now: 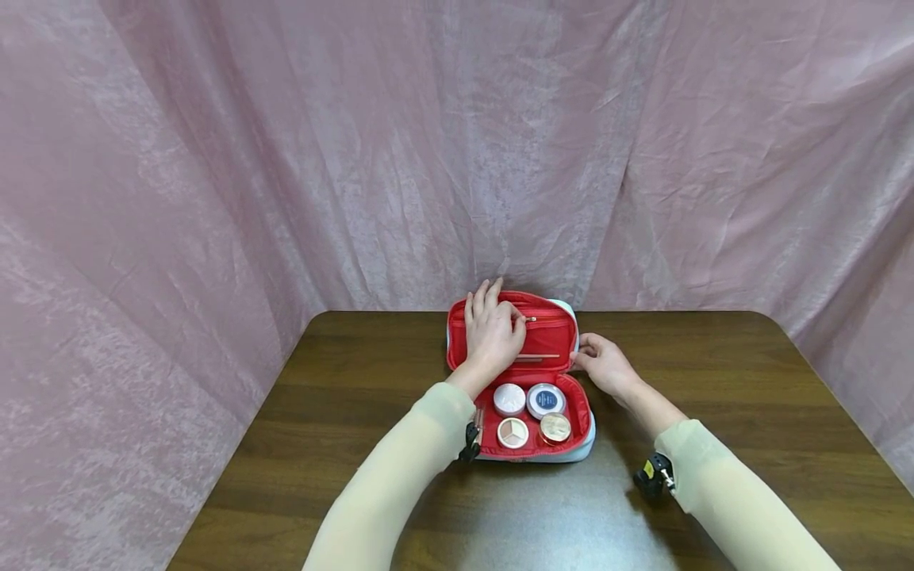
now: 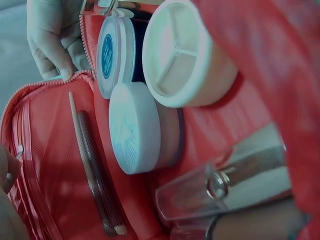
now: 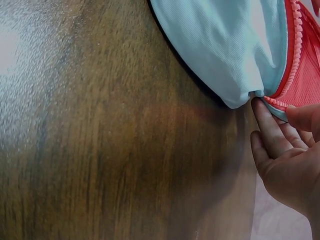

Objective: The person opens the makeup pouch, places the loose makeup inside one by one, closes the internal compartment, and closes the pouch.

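A light blue makeup bag [image 3: 215, 45] with a red lining lies unzipped on the table, its lid laid back. My left hand [image 1: 494, 327] is over the lid, thumb and forefinger pinching the small zipper pull [image 2: 20, 149] of the inner pocket. My right hand [image 1: 605, 364] grips the lid's edge near the hinge between thumb and fingers. A mesh pocket [image 2: 47, 145] in the lid holds slender sticks [image 2: 92, 170]. In the base sit a white round jar [image 1: 509, 399], a blue-labelled round case [image 1: 546, 400], a three-part palette [image 1: 512, 433] and a gold-rimmed compact [image 1: 555, 428].
Clear-capped tubes [image 2: 235, 175] lie at the base's left side, mostly behind my left forearm in the head view. The brown wooden table [image 1: 343, 428] extends around the bag. A pink curtain [image 1: 385, 159] hangs behind its far edge.
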{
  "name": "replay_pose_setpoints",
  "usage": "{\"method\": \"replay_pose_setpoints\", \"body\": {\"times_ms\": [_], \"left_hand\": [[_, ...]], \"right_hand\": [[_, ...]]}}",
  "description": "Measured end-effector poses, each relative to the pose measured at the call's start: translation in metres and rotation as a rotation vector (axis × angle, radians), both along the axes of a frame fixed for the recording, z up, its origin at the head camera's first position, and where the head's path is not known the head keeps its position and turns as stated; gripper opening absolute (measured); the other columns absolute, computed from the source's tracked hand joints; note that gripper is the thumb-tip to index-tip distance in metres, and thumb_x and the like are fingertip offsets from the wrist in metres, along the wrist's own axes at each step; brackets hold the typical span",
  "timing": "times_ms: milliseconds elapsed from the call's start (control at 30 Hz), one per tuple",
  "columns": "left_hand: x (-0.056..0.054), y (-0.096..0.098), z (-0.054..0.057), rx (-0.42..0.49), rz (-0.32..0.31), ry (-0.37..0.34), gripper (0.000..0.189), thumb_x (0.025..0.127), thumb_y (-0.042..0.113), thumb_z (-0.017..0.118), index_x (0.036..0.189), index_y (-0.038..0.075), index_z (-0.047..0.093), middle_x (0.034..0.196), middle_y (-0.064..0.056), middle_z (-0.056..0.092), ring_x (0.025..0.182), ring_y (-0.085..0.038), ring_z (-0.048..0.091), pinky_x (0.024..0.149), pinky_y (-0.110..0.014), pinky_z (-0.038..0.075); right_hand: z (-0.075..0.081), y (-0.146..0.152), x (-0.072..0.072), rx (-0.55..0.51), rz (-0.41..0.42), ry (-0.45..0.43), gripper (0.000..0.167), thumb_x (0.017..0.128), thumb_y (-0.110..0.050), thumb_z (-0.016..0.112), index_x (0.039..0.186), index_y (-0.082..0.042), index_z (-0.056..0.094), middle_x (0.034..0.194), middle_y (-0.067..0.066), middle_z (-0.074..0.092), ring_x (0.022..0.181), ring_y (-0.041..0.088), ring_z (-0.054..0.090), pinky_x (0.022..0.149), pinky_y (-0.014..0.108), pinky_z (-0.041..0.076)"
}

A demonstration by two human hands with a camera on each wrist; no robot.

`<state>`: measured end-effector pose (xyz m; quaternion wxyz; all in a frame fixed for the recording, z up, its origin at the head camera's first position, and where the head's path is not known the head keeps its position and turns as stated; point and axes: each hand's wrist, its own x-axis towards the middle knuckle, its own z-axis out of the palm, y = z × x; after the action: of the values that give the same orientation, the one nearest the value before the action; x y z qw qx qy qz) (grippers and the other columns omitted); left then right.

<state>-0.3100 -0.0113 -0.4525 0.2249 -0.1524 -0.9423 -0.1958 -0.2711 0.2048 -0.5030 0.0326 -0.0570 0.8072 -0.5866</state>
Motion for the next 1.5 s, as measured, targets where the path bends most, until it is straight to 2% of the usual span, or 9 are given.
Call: {"method": "replay_pose_setpoints", "body": {"times_ms": [200, 467, 767, 1067, 1500], "left_hand": [[-0.002, -0.004, 0.0, 0.003, -0.005, 0.001, 0.014, 0.096, 0.025, 0.067, 0.084, 0.017, 0.07, 0.16, -0.01, 0.039, 0.151, -0.031, 0.023, 0.123, -0.054, 0.011], [-0.001, -0.009, -0.005, -0.002, 0.002, 0.006, 0.013, 0.096, 0.025, 0.068, 0.086, 0.017, 0.071, 0.159, -0.01, 0.04, 0.149, -0.034, 0.028, 0.123, -0.054, 0.013], [-0.002, -0.015, -0.007, 0.019, -0.009, 0.01, 0.015, 0.097, 0.025, 0.067, 0.085, 0.017, 0.07, 0.16, -0.01, 0.039, 0.15, -0.034, 0.026, 0.123, -0.054, 0.012], [-0.003, -0.022, -0.006, 0.029, 0.024, -0.019, 0.014, 0.096, 0.026, 0.068, 0.087, 0.016, 0.07, 0.16, -0.01, 0.039, 0.151, -0.031, 0.023, 0.123, -0.053, 0.012], [-0.003, -0.033, -0.006, 0.051, 0.014, -0.026, 0.015, 0.098, 0.026, 0.067, 0.088, 0.015, 0.07, 0.16, -0.01, 0.037, 0.151, -0.031, 0.022, 0.123, -0.053, 0.01]], "right_hand": [[0.0, 0.001, -0.002, 0.006, -0.003, 0.007, 0.025, 0.103, -0.002, 0.054, 0.124, 0.012, 0.053, 0.108, 0.028, 0.067, 0.098, 0.04, 0.069, 0.09, 0.04, 0.055], [-0.006, 0.002, -0.002, 0.032, -0.009, -0.006, 0.024, 0.104, -0.002, 0.053, 0.124, 0.01, 0.054, 0.106, 0.025, 0.068, 0.098, 0.04, 0.07, 0.096, 0.05, 0.052], [-0.005, 0.001, -0.003, 0.009, -0.009, 0.007, 0.024, 0.103, 0.0, 0.054, 0.123, 0.012, 0.053, 0.106, 0.028, 0.067, 0.097, 0.039, 0.07, 0.093, 0.047, 0.054], [-0.004, 0.001, -0.003, -0.01, -0.008, 0.015, 0.023, 0.103, 0.001, 0.054, 0.123, 0.013, 0.053, 0.105, 0.028, 0.067, 0.096, 0.04, 0.069, 0.09, 0.044, 0.056], [-0.005, 0.003, -0.003, 0.022, -0.008, 0.003, 0.022, 0.103, -0.001, 0.053, 0.122, 0.011, 0.053, 0.105, 0.025, 0.068, 0.098, 0.041, 0.069, 0.095, 0.05, 0.053]]}}
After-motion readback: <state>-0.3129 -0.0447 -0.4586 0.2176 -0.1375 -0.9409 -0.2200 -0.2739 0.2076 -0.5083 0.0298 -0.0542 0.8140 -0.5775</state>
